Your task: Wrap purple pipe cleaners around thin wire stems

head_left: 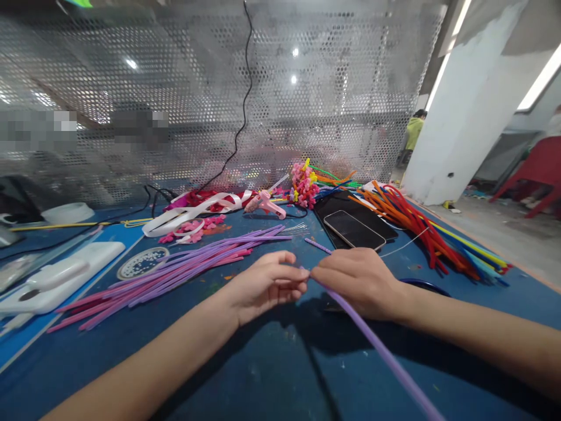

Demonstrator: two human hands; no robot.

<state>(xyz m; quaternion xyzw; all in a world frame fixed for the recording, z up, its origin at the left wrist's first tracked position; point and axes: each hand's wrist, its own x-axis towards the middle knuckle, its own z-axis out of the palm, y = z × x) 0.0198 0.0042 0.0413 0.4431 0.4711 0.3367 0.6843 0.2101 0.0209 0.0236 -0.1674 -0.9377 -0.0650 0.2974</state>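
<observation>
A purple pipe cleaner runs from my hands down past the bottom edge of the view. My right hand is closed around it, knuckles up. A thin, twisted-looking purple end sticks out beyond its fingers. My left hand meets the right one, its thumb and forefinger pinching the pipe cleaner at the right fingertips; its other fingers are loosely curled. Partly hidden beneath my right hand and wrist lies a tool with a dark blue loop handle, apparently scissors.
Purple and pink pipe cleaners lie left, red and orange ones right. Behind stand a pink glue gun, a phone and a pink-yellow flower bunch. White ribbon and a white device are at left.
</observation>
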